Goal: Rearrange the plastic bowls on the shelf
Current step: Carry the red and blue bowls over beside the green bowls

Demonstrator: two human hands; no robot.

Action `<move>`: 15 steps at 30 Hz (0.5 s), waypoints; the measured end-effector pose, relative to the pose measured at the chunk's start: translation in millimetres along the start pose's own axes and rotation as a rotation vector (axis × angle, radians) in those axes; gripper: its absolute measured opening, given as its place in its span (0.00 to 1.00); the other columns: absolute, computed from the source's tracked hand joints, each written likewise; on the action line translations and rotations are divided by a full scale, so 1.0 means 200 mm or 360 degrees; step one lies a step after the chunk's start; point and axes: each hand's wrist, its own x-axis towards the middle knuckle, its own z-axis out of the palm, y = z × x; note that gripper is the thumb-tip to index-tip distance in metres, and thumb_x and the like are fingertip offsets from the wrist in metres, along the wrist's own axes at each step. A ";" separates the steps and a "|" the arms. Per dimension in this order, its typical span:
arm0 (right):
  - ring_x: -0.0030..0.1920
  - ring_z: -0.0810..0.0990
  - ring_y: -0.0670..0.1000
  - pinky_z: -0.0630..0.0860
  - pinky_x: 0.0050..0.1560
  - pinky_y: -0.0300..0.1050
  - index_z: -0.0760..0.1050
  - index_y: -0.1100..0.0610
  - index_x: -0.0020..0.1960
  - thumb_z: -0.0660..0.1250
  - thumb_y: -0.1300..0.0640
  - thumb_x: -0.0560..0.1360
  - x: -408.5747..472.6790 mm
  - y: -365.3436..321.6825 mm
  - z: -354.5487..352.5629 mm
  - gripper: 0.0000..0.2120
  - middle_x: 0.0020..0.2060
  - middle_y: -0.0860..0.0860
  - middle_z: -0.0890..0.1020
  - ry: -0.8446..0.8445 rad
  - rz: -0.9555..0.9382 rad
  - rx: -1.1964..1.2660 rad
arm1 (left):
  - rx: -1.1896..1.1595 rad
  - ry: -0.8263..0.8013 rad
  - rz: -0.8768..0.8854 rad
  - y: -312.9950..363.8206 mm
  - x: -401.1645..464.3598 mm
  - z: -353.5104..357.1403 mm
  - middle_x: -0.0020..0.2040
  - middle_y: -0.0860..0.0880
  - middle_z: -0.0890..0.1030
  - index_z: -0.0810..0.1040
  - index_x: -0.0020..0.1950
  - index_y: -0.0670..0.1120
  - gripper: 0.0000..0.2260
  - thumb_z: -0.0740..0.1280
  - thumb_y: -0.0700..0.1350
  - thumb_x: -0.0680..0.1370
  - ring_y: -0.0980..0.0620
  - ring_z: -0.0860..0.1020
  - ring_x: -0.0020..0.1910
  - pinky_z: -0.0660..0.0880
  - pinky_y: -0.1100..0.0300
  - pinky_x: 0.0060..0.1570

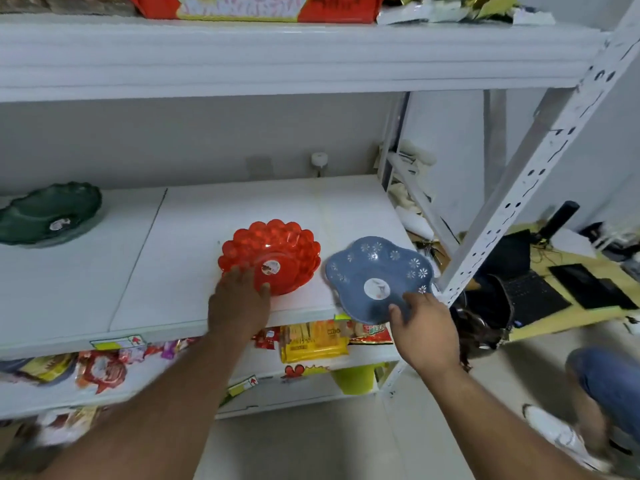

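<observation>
Blue bowl [379, 278] gripped by right hand [424, 327].

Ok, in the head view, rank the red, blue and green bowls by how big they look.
1. Blue bowl and red bowl: too alike to rank, and the blue one is tilted in the right hand.
2. Green bowl: looks smallest, but it sits farther away and is cut off by the frame edge, so unsure.

Glossy translucent red bowl [273, 256]; matt blue bowl [377, 278]; smooth white shelf [86, 289].

My left fingers [242, 271] hide the red bowl's [277, 251] near rim. The green bowl [52, 213] is cut off at the left edge. The snack packets [100, 370] below are blurred.
</observation>
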 end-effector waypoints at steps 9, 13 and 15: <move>0.46 0.83 0.59 0.83 0.49 0.58 0.73 0.58 0.46 0.71 0.51 0.74 -0.01 0.16 0.07 0.12 0.41 0.55 0.80 -0.0218 0.1418 0.1446 | -0.1383 0.0003 -0.1032 0.02 0.05 0.06 0.65 0.39 0.78 0.68 0.72 0.40 0.35 0.68 0.60 0.73 0.40 0.80 0.57 0.78 0.51 0.56; 0.45 0.86 0.55 0.84 0.40 0.47 0.78 0.60 0.56 0.69 0.51 0.78 0.07 0.19 0.08 0.14 0.47 0.58 0.84 -0.0492 0.1504 0.1718 | -0.1908 -0.0004 -0.1176 0.04 0.08 0.07 0.45 0.44 0.81 0.76 0.52 0.40 0.11 0.64 0.48 0.81 0.47 0.82 0.39 0.80 0.56 0.44; 0.41 0.85 0.54 0.83 0.34 0.44 0.77 0.62 0.57 0.68 0.55 0.79 0.10 0.18 0.09 0.12 0.45 0.58 0.85 -0.0466 0.1508 0.1790 | -0.2077 0.0001 -0.1198 0.04 0.10 0.08 0.45 0.44 0.80 0.75 0.49 0.40 0.08 0.64 0.45 0.82 0.46 0.82 0.42 0.81 0.52 0.51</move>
